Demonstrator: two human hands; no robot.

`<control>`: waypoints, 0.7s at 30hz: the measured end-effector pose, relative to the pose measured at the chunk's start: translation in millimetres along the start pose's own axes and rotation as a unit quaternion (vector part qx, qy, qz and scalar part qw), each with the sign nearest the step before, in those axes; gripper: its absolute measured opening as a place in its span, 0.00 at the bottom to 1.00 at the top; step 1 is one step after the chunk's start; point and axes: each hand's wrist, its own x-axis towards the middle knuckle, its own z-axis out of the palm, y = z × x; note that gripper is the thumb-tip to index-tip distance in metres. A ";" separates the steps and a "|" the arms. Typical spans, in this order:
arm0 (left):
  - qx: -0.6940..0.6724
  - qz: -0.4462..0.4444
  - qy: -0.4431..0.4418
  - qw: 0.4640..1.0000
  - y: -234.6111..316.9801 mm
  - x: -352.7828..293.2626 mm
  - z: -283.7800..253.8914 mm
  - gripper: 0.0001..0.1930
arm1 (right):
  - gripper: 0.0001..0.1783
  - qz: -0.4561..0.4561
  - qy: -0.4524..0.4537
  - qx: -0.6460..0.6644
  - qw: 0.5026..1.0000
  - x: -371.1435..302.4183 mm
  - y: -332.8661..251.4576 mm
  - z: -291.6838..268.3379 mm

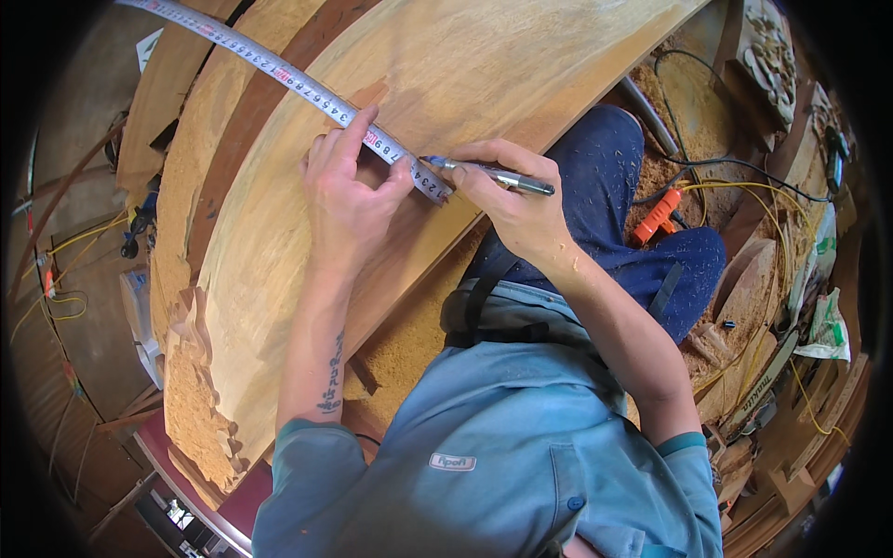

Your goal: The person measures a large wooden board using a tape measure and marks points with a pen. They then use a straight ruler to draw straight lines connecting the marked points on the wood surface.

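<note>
We have the tape measure point(307, 86) lying across the pale wooden board point(279, 214), running from the board's near edge out toward the far left, over a dark brown strip point(223, 172) of wood. Our left hand point(349, 191) has its thumb and forefinger spread along the tape, resting on it rather than wrapped round it, while our right hand point(507, 191) is closed on a pen point(512, 179), its tip right at the tape's edge, near the tape's end. The two hands are close but apart. If our left fingers press too lightly, the tape could skate on the smooth wood and throw the reading off; we cannot tell whether its end is hooked on the edge. The long stretch toward the far left has no hand on it, so a knock there could twist the whole blade. The pen could also ride up on the tape's rim and leave a stray line, or our right wrist could nudge the tape if it drifts left. Sawdust point(409, 344) lies beside the board, and grit under the blade would lift it and blur the line-up with the wood
</note>
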 end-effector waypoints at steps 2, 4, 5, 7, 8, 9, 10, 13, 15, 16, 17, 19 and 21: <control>-0.001 0.001 0.000 1.000 -0.1 0.1 0.2 0.29 | 0.11 0.012 0.001 -0.001 1.000 0.1 -0.8 0.4; -0.002 0.004 0.002 1.000 -0.2 0.1 0.2 0.29 | 0.11 0.019 0.001 -0.001 1.000 0.4 -2.7 0.6; -0.002 0.006 0.003 1.000 -0.2 0.2 0.3 0.29 | 0.11 0.020 0.001 0.000 1.000 0.7 -4.0 0.7; -0.003 0.007 0.004 1.000 -0.2 0.1 0.5 0.29 | 0.11 0.016 0.007 0.004 1.000 2.0 -7.6 -0.3; -0.004 0.005 0.003 1.000 -0.1 0.0 0.6 0.28 | 0.10 0.011 0.014 0.007 1.000 4.0 -10.2 -1.8; -0.004 0.004 0.002 1.000 0.1 0.1 0.5 0.28 | 0.10 0.006 0.020 0.011 1.000 6.5 -12.6 -3.2; -0.005 0.004 0.005 1.000 1.0 0.0 0.6 0.28 | 0.10 0.004 0.023 0.011 1.000 8.7 -14.9 -4.7; 0.000 0.011 0.009 1.000 3.1 0.5 0.3 0.28 | 0.10 0.000 0.034 0.025 0.999 17.2 -17.7 -7.4; 0.015 0.026 0.010 0.999 2.5 1.8 -1.0 0.27 | 0.10 0.019 0.011 0.016 1.000 19.8 -17.1 -10.0; 0.013 0.025 0.015 1.000 1.8 1.3 -0.4 0.27 | 0.10 0.031 0.000 0.012 0.999 19.2 -15.8 -11.3; 0.010 0.023 0.019 0.999 1.3 1.0 0.1 0.27 | 0.10 0.036 0.000 0.014 0.999 18.6 -15.9 -11.4; -0.005 0.005 0.021 1.000 1.9 0.4 0.2 0.26 | 0.10 0.043 -0.004 0.019 0.999 18.3 -16.7 -10.2; -0.031 -0.028 0.015 0.999 3.8 -0.2 -0.2 0.26 | 0.10 0.038 -0.003 0.040 0.998 16.8 -10.8 -8.1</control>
